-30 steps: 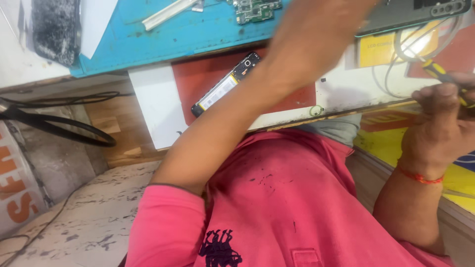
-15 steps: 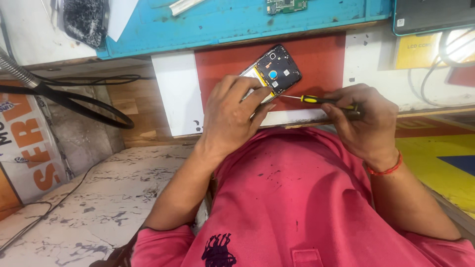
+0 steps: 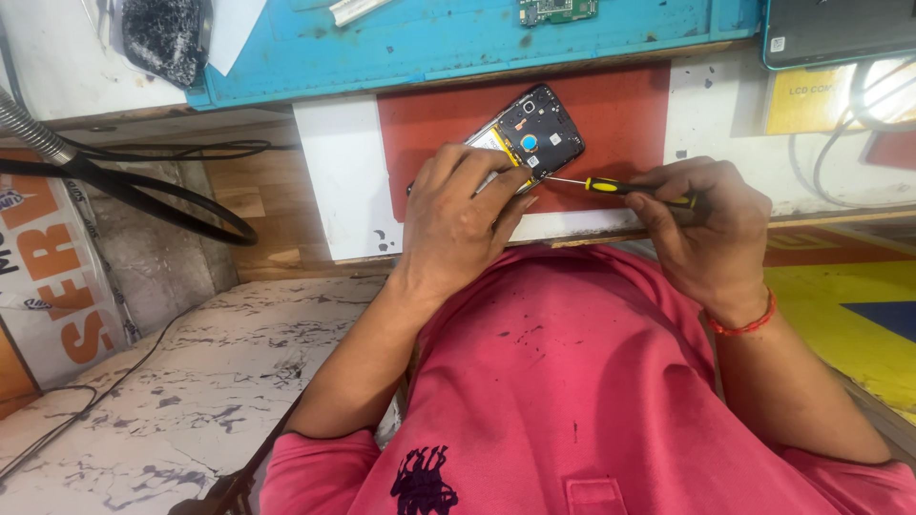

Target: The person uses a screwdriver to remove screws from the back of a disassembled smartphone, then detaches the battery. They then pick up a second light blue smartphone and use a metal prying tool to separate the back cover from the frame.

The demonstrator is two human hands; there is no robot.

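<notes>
My left hand [image 3: 458, 224] grasps the opened phone [image 3: 530, 138], hiding its lower half; my right hand [image 3: 711, 229] clenches the screwdriver [image 3: 611, 186], handle end buried.

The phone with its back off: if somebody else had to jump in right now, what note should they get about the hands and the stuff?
Left hand: pressing down on the opened phone, holding it on the red mat.
Right hand: gripping the yellow-and-black screwdriver, tip at the phone's lower edge.
Done: back cover is off, battery and insides show.
Left: the work at the screwdriver tip; whether a screw sits there is too small to tell.
Nearby: a green circuit board on the blue tray.
</notes>
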